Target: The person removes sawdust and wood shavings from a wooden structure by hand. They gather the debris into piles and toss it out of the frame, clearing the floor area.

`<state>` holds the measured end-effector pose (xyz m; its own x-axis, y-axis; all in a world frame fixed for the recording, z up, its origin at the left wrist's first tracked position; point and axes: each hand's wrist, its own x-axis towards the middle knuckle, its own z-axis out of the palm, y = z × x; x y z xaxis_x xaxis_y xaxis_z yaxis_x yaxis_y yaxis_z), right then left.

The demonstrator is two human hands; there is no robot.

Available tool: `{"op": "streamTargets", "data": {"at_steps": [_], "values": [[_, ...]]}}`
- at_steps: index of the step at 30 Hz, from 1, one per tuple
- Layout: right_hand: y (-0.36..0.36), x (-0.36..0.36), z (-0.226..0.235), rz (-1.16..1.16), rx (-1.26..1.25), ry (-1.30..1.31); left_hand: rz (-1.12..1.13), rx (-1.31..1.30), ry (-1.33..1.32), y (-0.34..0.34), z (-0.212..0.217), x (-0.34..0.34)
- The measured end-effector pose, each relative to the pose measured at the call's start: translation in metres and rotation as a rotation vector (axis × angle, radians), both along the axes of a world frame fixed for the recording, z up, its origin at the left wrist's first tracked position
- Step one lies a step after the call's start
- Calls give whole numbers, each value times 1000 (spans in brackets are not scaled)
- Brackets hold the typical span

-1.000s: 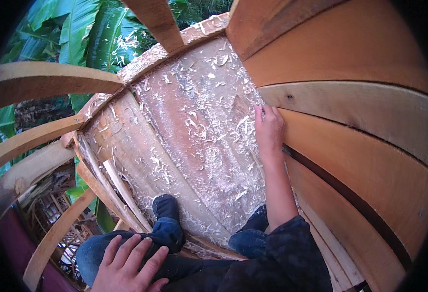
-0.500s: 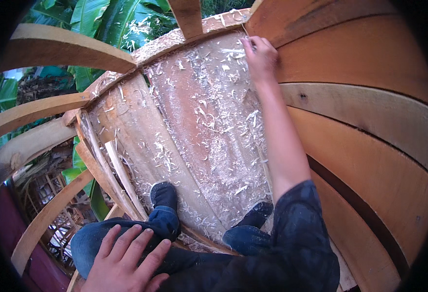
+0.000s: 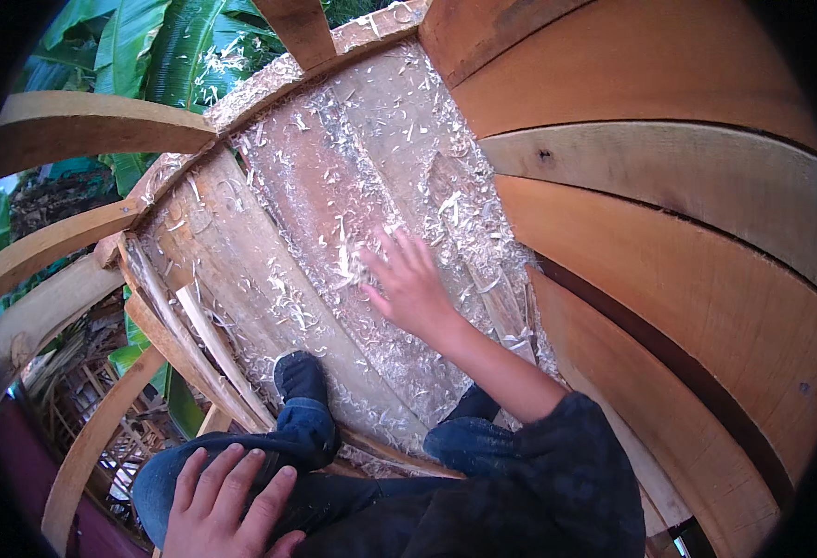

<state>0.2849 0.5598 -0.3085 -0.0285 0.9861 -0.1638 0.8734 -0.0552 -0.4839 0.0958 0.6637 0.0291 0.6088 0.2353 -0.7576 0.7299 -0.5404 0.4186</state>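
My right hand (image 3: 410, 286) is over the middle of the plank floor (image 3: 334, 346), fingers spread and slightly blurred, with nothing seen in it. A small heap of pale wood shavings (image 3: 348, 256) lies just beside its fingertips. Whether the fingers touch the boards, I cannot tell. My left hand (image 3: 227, 507) lies with fingers apart on my bent left knee, on the blue jeans (image 3: 162, 474). More shavings and fine dust are scattered over the boards, thickest along the right side.
Curved orange-brown planks (image 3: 632, 223) form a wall on the right, with a dark gap low down. On the left, several bent wooden ribs (image 3: 102, 126) rise from a shaving-covered beam (image 3: 250, 98). Loose wood strips (image 3: 223, 349) lie near my left shoe (image 3: 302, 377). Banana leaves (image 3: 185, 56) show beyond.
My right hand has come back from the far right corner by the wall to the middle of the floor, its fingers now spread. My left hand stays on the knee. The view has shifted slightly.
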Motion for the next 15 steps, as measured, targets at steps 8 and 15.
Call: {"op": "streamTargets", "data": {"at_steps": [8, 15], "values": [[-53, 63, 16, -456, -134, -201, -51, 0, 8, -4, -4, 4], [-95, 73, 14, -405, -40, -155, -408, -341, -57, 3, -46, -12]]}}
